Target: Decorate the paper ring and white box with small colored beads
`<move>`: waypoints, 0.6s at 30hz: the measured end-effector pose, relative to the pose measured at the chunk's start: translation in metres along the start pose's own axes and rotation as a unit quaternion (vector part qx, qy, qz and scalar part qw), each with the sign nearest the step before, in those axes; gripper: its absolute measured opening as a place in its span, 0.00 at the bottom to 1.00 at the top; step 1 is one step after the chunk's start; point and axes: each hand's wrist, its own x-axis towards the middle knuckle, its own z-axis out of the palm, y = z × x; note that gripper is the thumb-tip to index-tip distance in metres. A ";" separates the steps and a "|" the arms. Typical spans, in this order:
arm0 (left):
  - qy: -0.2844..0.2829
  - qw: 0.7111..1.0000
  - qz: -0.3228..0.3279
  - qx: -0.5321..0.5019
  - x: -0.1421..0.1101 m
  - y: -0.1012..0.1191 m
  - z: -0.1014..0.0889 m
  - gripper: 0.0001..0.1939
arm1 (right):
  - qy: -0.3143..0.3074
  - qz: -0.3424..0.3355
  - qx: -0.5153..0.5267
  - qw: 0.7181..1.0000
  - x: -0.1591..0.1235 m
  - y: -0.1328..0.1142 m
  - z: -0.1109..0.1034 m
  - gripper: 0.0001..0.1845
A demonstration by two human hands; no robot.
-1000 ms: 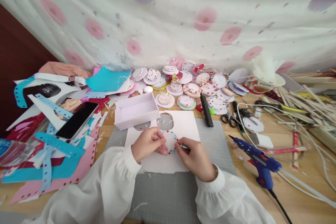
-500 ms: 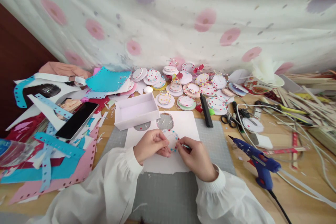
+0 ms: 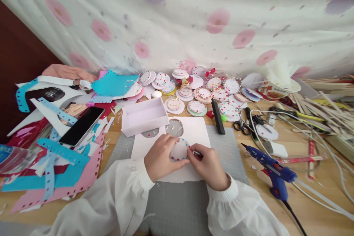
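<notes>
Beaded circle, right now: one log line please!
left hand: spread around beaded circle; right hand: pinched at its edge; beneath: white paper; right side: glue gun

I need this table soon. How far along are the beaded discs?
Many beaded discs at the back look done. In hand is one more disc: the left hand curves around it, the right hand pinches its edge. Left, it seems: finishing that edge; whether more follow, I can't tell.

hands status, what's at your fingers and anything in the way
Left hand open, thumb and fingers around bead-rimmed white disc; right hand fingertips pinched at disc's right edge; blue glue gun off right, out of the way.
</notes>
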 end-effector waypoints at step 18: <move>0.000 1.000 0.008 0.008 0.003 -0.007 0.004 0.20 | -0.002 -0.004 -0.024 1.000 0.000 -0.002 -0.001 0.11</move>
